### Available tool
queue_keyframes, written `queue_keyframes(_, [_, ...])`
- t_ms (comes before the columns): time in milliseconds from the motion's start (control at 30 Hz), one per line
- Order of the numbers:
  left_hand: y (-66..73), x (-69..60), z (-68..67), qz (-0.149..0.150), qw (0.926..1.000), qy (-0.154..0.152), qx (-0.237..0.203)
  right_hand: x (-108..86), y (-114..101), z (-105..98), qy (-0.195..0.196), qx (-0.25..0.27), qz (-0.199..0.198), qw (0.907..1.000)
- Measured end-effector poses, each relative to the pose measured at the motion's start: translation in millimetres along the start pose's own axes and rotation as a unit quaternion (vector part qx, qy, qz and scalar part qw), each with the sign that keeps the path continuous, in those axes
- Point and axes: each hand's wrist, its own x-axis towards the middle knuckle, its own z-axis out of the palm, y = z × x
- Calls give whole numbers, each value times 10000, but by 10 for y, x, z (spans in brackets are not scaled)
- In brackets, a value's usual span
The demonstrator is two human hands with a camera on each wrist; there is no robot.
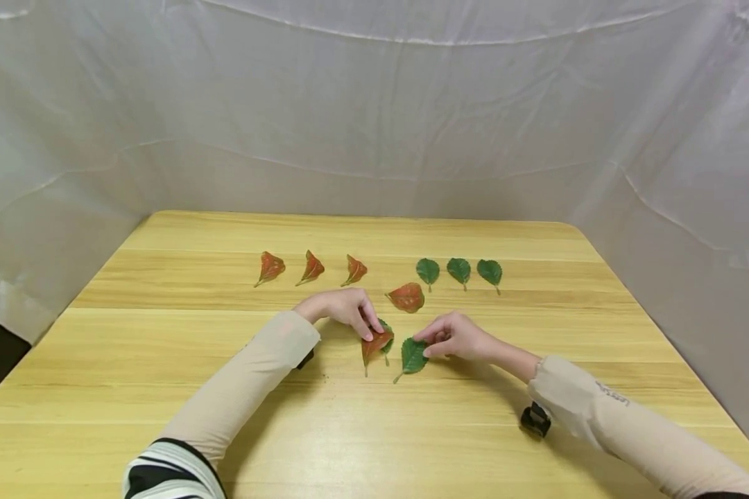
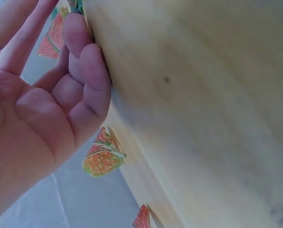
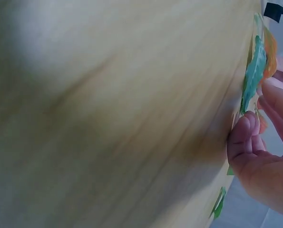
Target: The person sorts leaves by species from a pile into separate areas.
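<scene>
My left hand (image 1: 348, 310) pinches a red leaf (image 1: 376, 342) at its upper edge, just above the table's middle. Partly covered by that leaf is a green leaf (image 1: 387, 345). My right hand (image 1: 460, 337) pinches the edge of another green leaf (image 1: 414, 356), which also shows in the right wrist view as a green leaf (image 3: 255, 71) close to the wood. A loose red leaf (image 1: 408, 297) lies just beyond both hands. In the left wrist view, the fingertips' hold is mostly hidden.
Farther back on the wooden table (image 1: 349, 443) lie three red leaves, the middle red leaf (image 1: 313, 267) among them. To their right, three green leaves form a row, with one green leaf (image 1: 458, 270) at its centre. A pale sheet (image 1: 374, 125) hangs behind the table.
</scene>
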Motion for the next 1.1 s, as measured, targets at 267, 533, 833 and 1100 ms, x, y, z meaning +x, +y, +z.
queue_keyframes(267, [33,-1,-19,-178,9998,-92,-35,34,-14,15,-275,-353,-137,9989])
queue_keyframes(533, [72,6,-45,-299,9995,-142,0,49,-35,14,-325,-489,-62,9983])
queue_keyframes(833, [126,30,-89,-79,9999,118,37,53,-49,27,-353,-464,-7,9983])
queue_keyframes(1100, [169,117,-113,492,9901,1214,502,54,-31,31,-353,-380,27,9987])
